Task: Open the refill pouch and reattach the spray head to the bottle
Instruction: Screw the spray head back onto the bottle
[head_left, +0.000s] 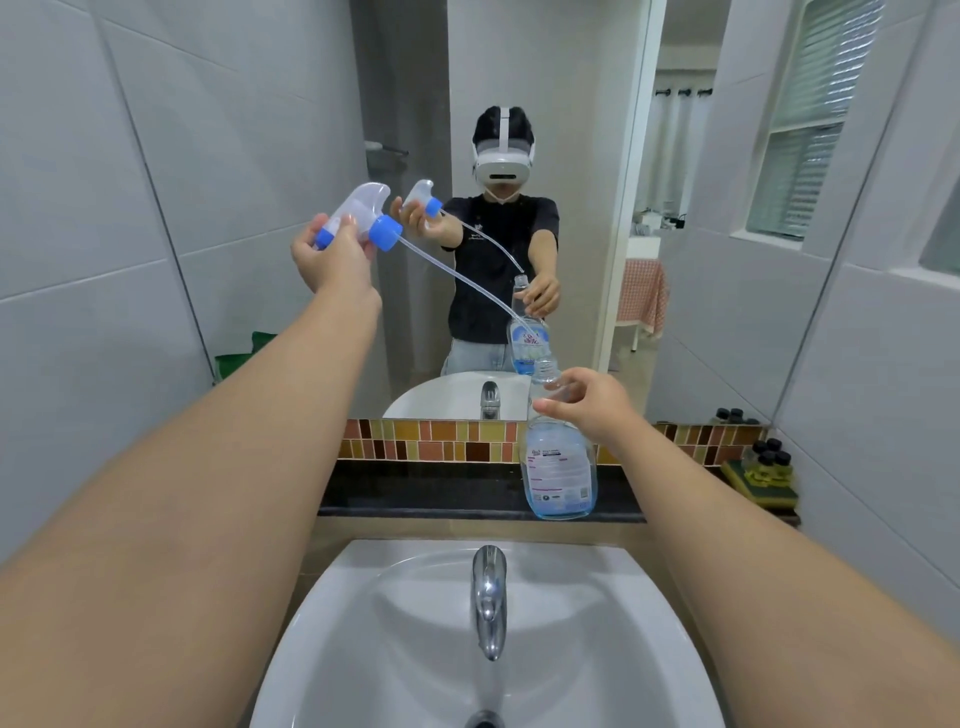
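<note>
A person at a bathroom sink (363, 649) holds a detached spray head (358, 215) aloft in the left hand (332, 254), fingers closed around its clear body between the blue nozzle tip and the blue screw collar. The head's long clear dip tube (457, 280) slopes down and away to the right of that hand, toward the open neck of the bottle; whether its tip is already inside the neck cannot be told.

The right hand (592, 405) grips the upper part of the clear bottle (558, 467), thumb and fingers wrapped just below its uncapped neck. The bottle stands upright beneath that hand on the dark counter ledge (415, 493), its lower part holding blue liquid and a printed label facing the camera.

Below and between both forearms lies the white basin with a chrome tap (488, 597) at its middle. Behind the bottle runs a band of brown and orange mosaic tile (431, 441), and above that a mirror (571, 156) repeats the pose. To the right of the right hand, at the ledge's far end, small dark-capped bottles (769, 457) sit on a yellow-green sponge (763, 488).
</note>
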